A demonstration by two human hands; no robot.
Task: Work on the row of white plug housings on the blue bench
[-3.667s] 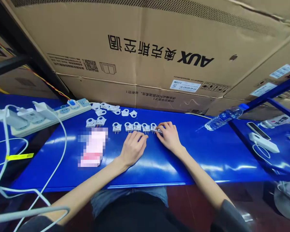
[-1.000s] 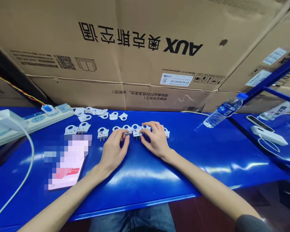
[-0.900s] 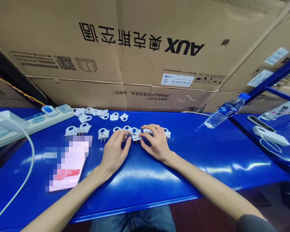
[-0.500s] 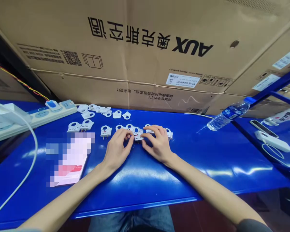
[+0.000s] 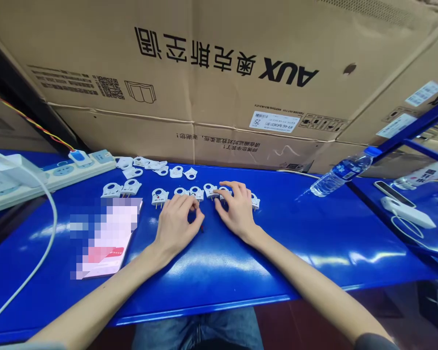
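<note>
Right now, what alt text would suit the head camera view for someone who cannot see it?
Two bare hands, left hand and right hand, rest on a blue table at a row of small white plugs, below big cardboard boxes. A power strip lies left, a water bottle right.

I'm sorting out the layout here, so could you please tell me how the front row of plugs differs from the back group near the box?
The front row runs in a rough line, with both the left hand and right hand at it; the back group lies scattered and untouched. Front-row prongs point toward the person; the back group's prongs are too small to make out. Both are small white plugs with a round hole, on the blue table.
</note>
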